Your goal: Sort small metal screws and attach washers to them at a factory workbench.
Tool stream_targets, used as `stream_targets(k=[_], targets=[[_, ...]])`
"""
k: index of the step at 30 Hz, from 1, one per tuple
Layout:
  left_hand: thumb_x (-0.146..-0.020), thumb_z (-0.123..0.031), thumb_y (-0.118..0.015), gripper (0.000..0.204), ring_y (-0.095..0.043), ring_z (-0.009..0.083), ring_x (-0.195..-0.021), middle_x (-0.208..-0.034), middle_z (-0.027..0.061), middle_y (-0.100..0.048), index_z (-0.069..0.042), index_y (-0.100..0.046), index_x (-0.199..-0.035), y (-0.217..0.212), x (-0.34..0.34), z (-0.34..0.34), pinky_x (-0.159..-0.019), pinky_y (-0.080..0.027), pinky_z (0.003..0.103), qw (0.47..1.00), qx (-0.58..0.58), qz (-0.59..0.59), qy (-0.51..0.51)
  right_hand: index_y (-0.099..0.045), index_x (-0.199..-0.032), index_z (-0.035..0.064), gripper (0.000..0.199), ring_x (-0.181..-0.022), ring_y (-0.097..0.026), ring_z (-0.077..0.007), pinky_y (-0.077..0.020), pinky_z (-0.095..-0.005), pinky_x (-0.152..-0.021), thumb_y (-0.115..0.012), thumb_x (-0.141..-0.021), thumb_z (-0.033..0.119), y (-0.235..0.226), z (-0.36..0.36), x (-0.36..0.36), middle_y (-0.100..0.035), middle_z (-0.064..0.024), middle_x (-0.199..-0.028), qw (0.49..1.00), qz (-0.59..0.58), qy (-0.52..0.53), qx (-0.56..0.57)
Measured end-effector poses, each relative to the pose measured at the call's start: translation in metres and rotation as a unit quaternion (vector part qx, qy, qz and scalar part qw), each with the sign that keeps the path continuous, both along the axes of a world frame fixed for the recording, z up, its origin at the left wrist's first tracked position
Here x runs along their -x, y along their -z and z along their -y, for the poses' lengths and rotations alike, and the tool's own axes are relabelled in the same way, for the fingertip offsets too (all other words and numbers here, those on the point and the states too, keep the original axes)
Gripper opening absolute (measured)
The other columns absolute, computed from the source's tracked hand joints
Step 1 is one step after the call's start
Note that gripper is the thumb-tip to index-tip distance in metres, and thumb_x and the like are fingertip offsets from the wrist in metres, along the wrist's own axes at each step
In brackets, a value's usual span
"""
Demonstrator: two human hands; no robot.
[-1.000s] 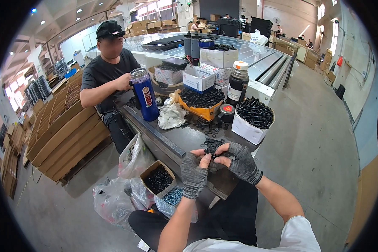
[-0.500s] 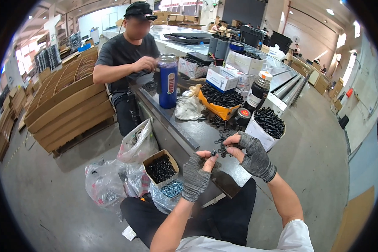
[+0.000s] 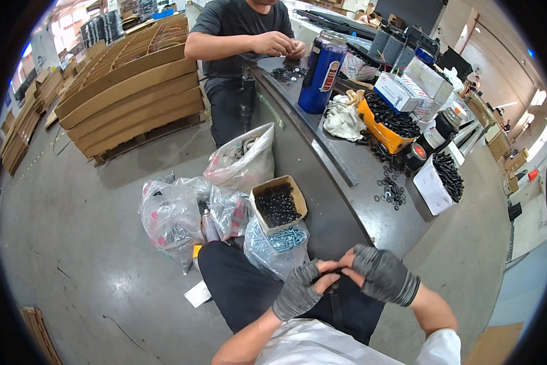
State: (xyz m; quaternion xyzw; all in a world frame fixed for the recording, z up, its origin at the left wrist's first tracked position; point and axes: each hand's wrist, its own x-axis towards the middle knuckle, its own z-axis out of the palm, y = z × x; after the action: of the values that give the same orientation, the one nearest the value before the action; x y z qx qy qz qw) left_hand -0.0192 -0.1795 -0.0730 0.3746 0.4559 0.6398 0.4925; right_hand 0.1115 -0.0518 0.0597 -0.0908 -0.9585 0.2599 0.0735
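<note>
Over my lap, my left hand [image 3: 299,291] and my right hand [image 3: 385,275] meet with fingertips pinched together. Both wear grey fingerless knit gloves. Something small and dark shows between the fingertips, too covered to name. Just beyond, on the dark metal table, lies a loose scatter of black washers [image 3: 391,192]. A white box [image 3: 432,188] full of black bolts [image 3: 449,175] stands to their right. More black bolts [image 3: 393,115] fill an orange box [image 3: 374,129] farther back. Left of the table, an open carton [image 3: 260,214] of small black parts sits on a clear bag of bluish screws [image 3: 279,242].
Several plastic bags [image 3: 171,213] crowd the floor on the left. On the table stand a blue bottle [image 3: 322,76], a dark bottle [image 3: 438,131] and a white cloth [image 3: 343,118]. Across it, a co-worker [image 3: 243,42] handles small parts. Stacked cardboard [image 3: 133,103] rests on a pallet.
My hands have left the washers at the table edge and come back over my lap, where the fingertips now meet. The view has tipped down; the co-worker's hands are now together.
</note>
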Motion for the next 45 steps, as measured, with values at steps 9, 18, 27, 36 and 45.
stream_targets(k=[9, 18, 27, 36, 45], targets=[[-0.091, -0.012, -0.071, 0.028, -0.066, 0.0114, -0.089, -0.098, 0.0055, -0.073, -0.001, -0.068, -0.117, 0.049, 0.014, 0.03, -0.083, -0.052, 0.026, 0.986, 0.079, 0.074, -0.129, -0.064, -0.101, 0.0039, 0.014, -0.082, -0.066, -0.0316, -0.0518, -0.0389, -0.07, -0.066, -0.088, 0.004, 0.082, 0.033, 0.036, -0.066, -0.013, -0.09, 0.987, -0.027, 0.132, 0.083], [-0.096, -0.016, -0.065, 0.037, -0.065, 0.0157, -0.091, -0.106, 0.0112, -0.07, 0.003, -0.058, -0.126, 0.111, 0.054, -0.007, -0.081, -0.053, 0.029, 0.941, 0.076, 0.237, -0.231, -0.063, -0.095, 0.0048, 0.006, -0.088, -0.064, -0.0359, -0.0518, -0.0416, -0.075, -0.062, -0.09, 0.006, 0.136, -0.039, 0.129, -0.065, -0.0162, -0.091, 0.967, -0.112, 0.211, -0.086], [-0.097, -0.017, -0.062, 0.031, -0.063, 0.0113, -0.085, -0.102, 0.0082, -0.071, 0.001, -0.061, -0.122, 0.142, 0.052, -0.003, -0.077, -0.05, 0.025, 0.954, 0.11, 0.209, -0.187, -0.068, -0.103, 0.0066, 0.022, -0.099, -0.066, -0.0354, -0.0524, -0.0461, -0.087, -0.056, -0.085, 0.006, 0.178, -0.083, 0.194, -0.067, -0.0177, -0.105, 0.955, 0.015, 0.266, -0.134], [-0.098, -0.014, -0.061, 0.025, -0.064, 0.0132, -0.092, -0.099, 0.0078, -0.07, 0.003, -0.063, -0.116, 0.133, 0.055, 0.0, -0.085, -0.05, 0.027, 0.962, 0.092, 0.194, -0.169, -0.067, -0.104, 0.0065, 0.024, -0.097, -0.067, -0.0369, -0.0534, -0.0475, -0.085, -0.058, -0.082, 0.007, 0.195, -0.101, 0.199, -0.067, -0.0181, -0.107, 0.953, 0.075, 0.23, -0.185], [-0.097, -0.015, -0.062, 0.027, -0.066, 0.0156, -0.093, -0.101, 0.01, -0.071, 0.003, -0.064, -0.117, 0.136, 0.052, 0.004, -0.086, -0.052, 0.03, 0.964, 0.077, 0.187, -0.174, -0.067, -0.103, 0.0076, 0.023, -0.095, -0.066, -0.0396, -0.054, -0.0479, -0.083, -0.063, -0.08, 0.006, 0.197, -0.104, 0.204, -0.06, -0.0174, -0.121, 0.927, 0.132, 0.24, -0.255]])
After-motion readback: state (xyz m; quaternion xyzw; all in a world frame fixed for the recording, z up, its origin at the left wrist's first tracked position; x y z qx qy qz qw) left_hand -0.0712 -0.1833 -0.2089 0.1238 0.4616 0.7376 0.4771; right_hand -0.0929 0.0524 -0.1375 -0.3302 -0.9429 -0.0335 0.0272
